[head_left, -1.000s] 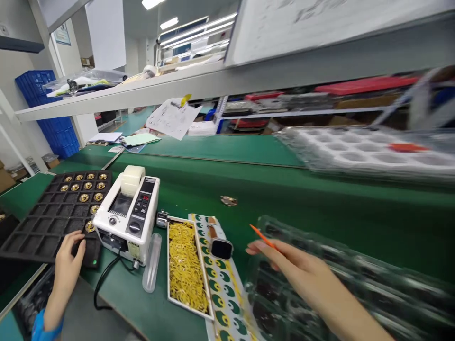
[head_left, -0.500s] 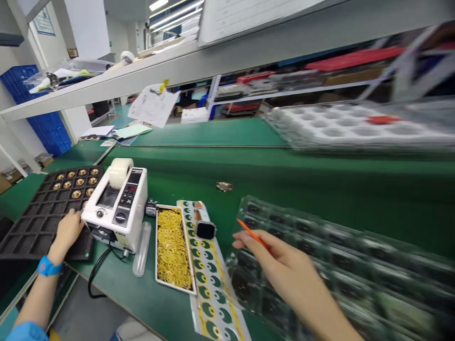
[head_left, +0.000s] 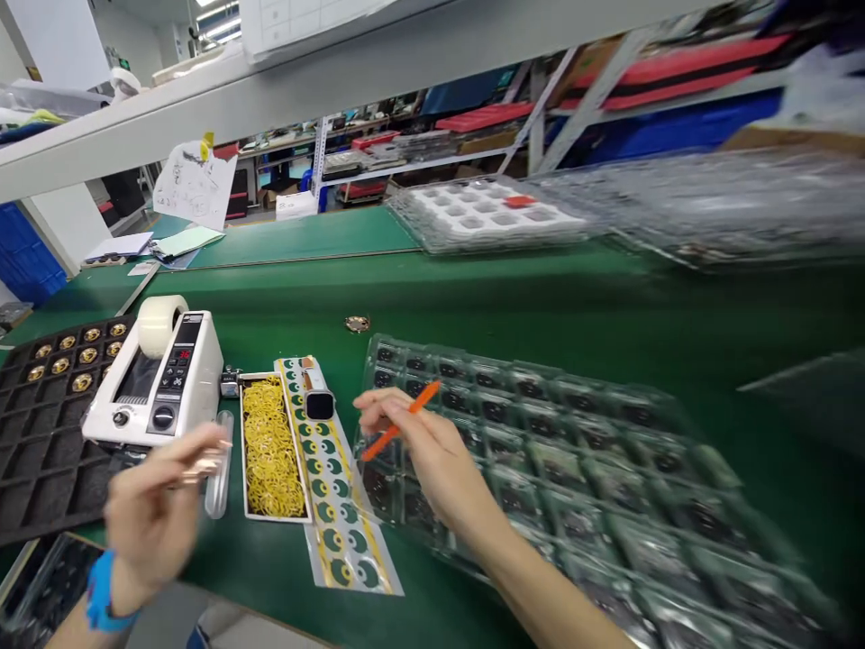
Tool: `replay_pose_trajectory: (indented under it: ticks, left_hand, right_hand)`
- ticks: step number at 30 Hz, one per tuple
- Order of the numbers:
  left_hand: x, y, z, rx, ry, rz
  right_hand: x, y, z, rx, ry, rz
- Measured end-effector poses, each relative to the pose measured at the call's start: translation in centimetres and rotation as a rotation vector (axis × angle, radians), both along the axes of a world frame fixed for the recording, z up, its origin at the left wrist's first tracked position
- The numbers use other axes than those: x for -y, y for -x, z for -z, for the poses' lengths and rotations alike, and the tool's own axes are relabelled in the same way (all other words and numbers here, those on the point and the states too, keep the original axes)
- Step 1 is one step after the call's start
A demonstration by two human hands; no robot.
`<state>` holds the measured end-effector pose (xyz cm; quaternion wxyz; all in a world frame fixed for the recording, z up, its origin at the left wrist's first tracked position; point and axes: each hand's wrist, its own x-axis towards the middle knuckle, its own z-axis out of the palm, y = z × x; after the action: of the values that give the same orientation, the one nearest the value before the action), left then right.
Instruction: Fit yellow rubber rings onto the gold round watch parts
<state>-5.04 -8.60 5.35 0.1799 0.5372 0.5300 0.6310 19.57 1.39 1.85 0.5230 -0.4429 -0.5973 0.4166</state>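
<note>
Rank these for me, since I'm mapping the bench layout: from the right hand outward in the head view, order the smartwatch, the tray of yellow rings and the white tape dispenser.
1. Dark-faced smartwatch, just left of the right hand, lying on the sticker strip.
2. Shallow tray of yellow rings, further left.
3. White tape dispenser, farthest left, beside the black compartment tray.
</note>
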Motion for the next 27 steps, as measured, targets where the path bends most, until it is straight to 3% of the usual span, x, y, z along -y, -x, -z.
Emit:
replay_pose_trajectory:
  ticks: [2,4,6,10,14,19,24,27]
  left_hand:
    - [-1.6,-3.8,0.7,0.086,0.187,0.308]
    - [-4.0,-5.9,1.3,0.283,0.381,0.474]
    - [-6.1,-6.6,1.9,0.43,0.502,0.557]
    - [-7.4,-5.9,2.9,0.558,0.542,0.534]
    - [-6.4,-5.4,3.1,0.62,0.506,0.506]
    - [-5.7,-5.3,2.8,0.594,0.499,0.567]
    - [-5.8,-4.8,2.6,0.582,0.509,0.601]
    - [-5.9,-4.5,2.6,0.585,0.529,0.582]
  right_hand:
    - [0.1,-0.2,-0.1,-0.087,0.007,0.001]
    - [0.3,-0.5,0.0,-0.134,0.053,0.001]
    - [0.6,-0.6,0.2,-0.205,0.106,-0.035]
    - [1.4,-0.4,0.7,-0.281,0.045,-0.129]
    - [2.5,0.4,0.5,-0.164,-0.048,-0.175]
    - [3.4,0.9,0.1,-0.017,-0.16,-0.223]
    - [3.3,0.5,0.2,0.116,-0.38,-0.282]
    - [3.1,0.4,0.8,0.235,-0.605,-0.373]
